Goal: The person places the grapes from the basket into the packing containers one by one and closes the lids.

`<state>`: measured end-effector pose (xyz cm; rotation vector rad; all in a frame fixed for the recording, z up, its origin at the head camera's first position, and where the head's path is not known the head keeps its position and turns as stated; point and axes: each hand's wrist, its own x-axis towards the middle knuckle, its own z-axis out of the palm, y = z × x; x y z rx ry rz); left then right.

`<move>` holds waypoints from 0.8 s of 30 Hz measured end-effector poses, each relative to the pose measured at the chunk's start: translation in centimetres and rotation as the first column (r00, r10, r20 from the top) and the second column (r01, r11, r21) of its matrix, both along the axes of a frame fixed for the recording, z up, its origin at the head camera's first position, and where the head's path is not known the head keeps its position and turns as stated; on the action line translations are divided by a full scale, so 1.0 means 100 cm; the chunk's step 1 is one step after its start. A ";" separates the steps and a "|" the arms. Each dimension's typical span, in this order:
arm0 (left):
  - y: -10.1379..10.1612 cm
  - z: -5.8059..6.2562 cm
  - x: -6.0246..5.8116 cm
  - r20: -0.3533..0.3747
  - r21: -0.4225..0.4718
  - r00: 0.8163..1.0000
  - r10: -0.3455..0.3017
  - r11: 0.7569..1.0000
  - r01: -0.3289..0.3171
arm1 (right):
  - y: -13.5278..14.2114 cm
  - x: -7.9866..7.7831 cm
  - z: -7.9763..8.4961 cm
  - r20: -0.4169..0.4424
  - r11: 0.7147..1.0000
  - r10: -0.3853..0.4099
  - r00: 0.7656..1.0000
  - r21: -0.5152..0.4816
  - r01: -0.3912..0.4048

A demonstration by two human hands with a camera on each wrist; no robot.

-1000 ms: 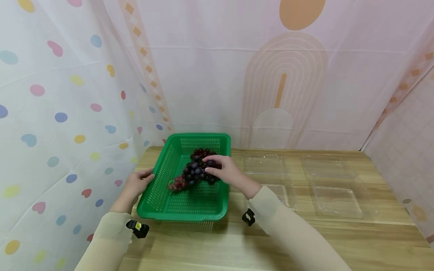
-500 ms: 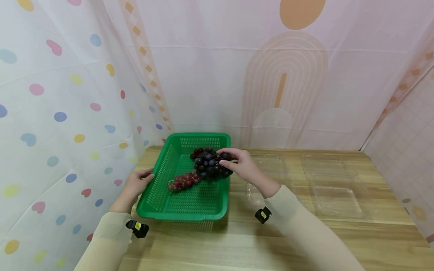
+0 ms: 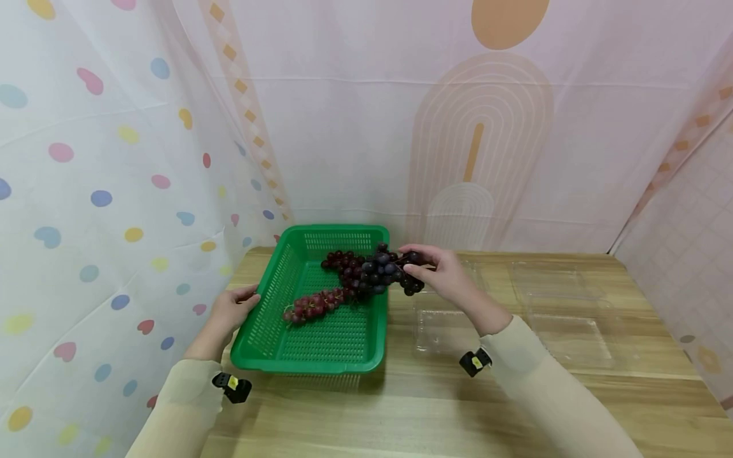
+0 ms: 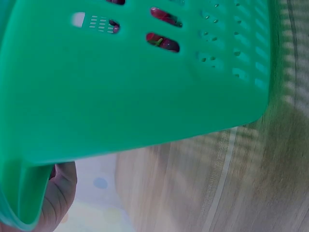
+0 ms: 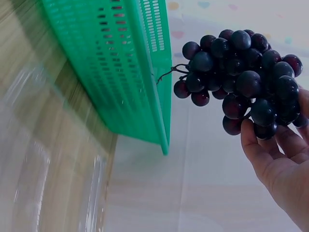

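Observation:
In the head view my right hand holds a bunch of dark purple-black grapes over the right rim of a green basket. The right wrist view shows the dark bunch raised above the rim, a bare stem hanging off it, with my thumb and fingers pinching its near end. A bunch of red grapes and a darker red bunch lie inside the basket. My left hand grips the basket's left rim; the rim hides most of it in the left wrist view.
To the right on the wooden table lie clear plastic boxes, one nearer the basket and another farther right, each with its lid spread open. Patterned curtains hang behind the table and at both sides.
My right hand has moved right, lifting the dark grapes off the red ones and across to the basket's right rim. The left hand and basket have stayed put.

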<state>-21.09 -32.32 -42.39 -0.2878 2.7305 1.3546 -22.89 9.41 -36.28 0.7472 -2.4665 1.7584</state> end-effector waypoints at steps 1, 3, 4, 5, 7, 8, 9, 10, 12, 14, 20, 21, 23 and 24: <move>0.000 0.000 0.000 0.001 0.000 1.000 -0.001 1.000 0.001 | 0.004 0.001 0.000 0.004 1.000 -0.008 1.000 0.004 0.008; 0.000 -0.001 0.000 0.003 -0.001 1.000 0.001 1.000 -0.001 | 0.011 0.001 0.000 -0.001 1.000 -0.019 1.000 0.007 0.019; -0.001 -0.001 0.000 0.004 -0.002 1.000 0.001 1.000 -0.001 | 0.015 0.001 -0.001 -0.001 1.000 -0.022 1.000 0.007 0.022; -0.001 -0.001 0.000 0.005 -0.001 1.000 0.004 1.000 -0.004 | 0.019 0.001 -0.001 -0.002 1.000 -0.023 1.000 0.009 0.023; -0.001 -0.001 0.000 0.007 -0.003 1.000 0.009 1.000 -0.009 | 0.025 0.001 -0.003 -0.003 1.000 -0.029 1.000 0.012 0.029; 0.000 -0.001 0.000 0.010 -0.002 1.000 0.011 1.000 -0.011 | 0.028 0.001 -0.005 -0.004 0.999 -0.033 0.999 0.017 0.033; 0.000 -0.001 0.000 0.011 0.001 1.000 0.011 1.000 -0.011 | 0.031 0.001 -0.005 -0.001 0.999 -0.037 0.999 0.024 0.037; 0.000 -0.001 0.000 0.012 0.003 1.000 0.010 1.000 -0.010 | 0.034 0.002 -0.006 0.003 0.999 -0.043 0.999 0.029 0.042; 0.001 -0.001 0.000 0.013 0.008 1.000 0.010 1.000 -0.010 | 0.041 0.003 -0.008 0.007 0.998 -0.055 0.998 0.041 0.055; 0.001 0.000 0.000 0.013 0.008 1.000 0.008 1.000 -0.008 | 0.046 0.005 -0.009 0.009 0.997 -0.065 0.998 0.047 0.064; 0.002 0.000 0.000 0.012 0.000 1.000 0.010 1.000 -0.010 | 0.062 0.009 -0.015 0.024 0.994 -0.092 0.995 0.070 0.090; 0.002 0.000 0.001 0.012 -0.001 1.000 0.011 1.000 -0.011 | 0.065 0.009 -0.017 0.026 0.993 -0.095 0.995 0.075 0.093; 0.002 0.000 0.001 0.010 -0.008 1.000 0.012 1.000 -0.012 | 0.069 0.010 -0.019 0.030 0.992 -0.102 0.994 0.079 0.100; 0.002 0.000 0.001 0.008 -0.016 1.000 0.012 1.000 -0.012 | 0.071 0.011 -0.021 0.033 0.991 -0.105 0.994 0.082 0.102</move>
